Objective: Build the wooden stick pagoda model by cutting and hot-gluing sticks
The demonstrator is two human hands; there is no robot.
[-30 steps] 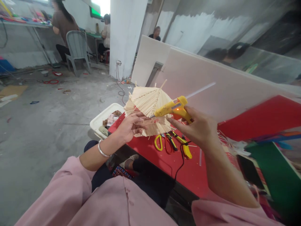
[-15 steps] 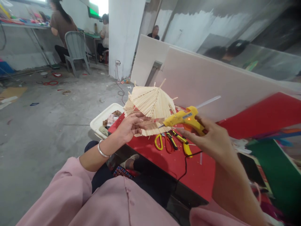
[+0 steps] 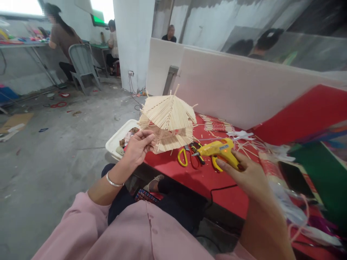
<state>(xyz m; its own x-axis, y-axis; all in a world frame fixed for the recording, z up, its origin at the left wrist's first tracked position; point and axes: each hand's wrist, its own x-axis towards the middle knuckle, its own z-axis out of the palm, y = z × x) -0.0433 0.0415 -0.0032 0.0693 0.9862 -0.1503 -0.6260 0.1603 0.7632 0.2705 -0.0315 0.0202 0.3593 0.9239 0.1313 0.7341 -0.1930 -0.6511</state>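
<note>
My right hand (image 3: 248,173) is wrapped round the handle of a yellow hot glue gun (image 3: 217,148), its nozzle pointing left above the tools. A clear glue stick juts from its back and a small orange light glows on its side. With fingers pinched together, my left hand (image 3: 139,146) grips the left side of a model pavilion (image 3: 169,112) made of pale wooden sticks, near a post under its pointed roof. The exact point held is partly covered by my fingers. Below the roof is a stick-built base (image 3: 176,141).
Yellow-handled scissors (image 3: 183,159) and pliers (image 3: 199,159) lie on the red table (image 3: 217,195). Bundled sticks (image 3: 217,124), plastic bags and a dark phone (image 3: 295,178) are further right. A white tub (image 3: 115,144) stands left. Pale boards (image 3: 230,86) lean behind. Other people sit in the background.
The glue gun has drawn back right and down, away from the model's base. The camera view has shifted, and my left hand has closed to a pinch at the model's left side.
</note>
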